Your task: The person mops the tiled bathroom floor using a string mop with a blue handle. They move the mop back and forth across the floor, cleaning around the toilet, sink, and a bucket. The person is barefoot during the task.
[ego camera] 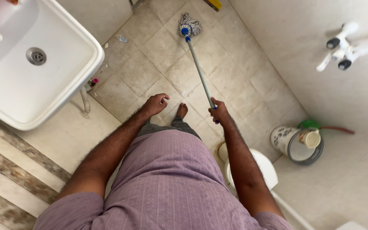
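We look down at a tiled bathroom floor (235, 76); our right hand (219, 113) has its fingers closed around a mop handle (199, 70), its stringy mop head (189, 24) resting on the tiles far from the white sink (71, 79); our left hand (156, 103) hangs loosely curled, holding nothing; the tiles look dull and stained, so mopping seems largely unfinished; a bucket (297, 145) stands beyond the handle from the sink.

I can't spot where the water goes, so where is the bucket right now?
In the head view the bucket stands on the floor at the right, against the wall, just beyond the white toilet and right of the right hand holding the mop.
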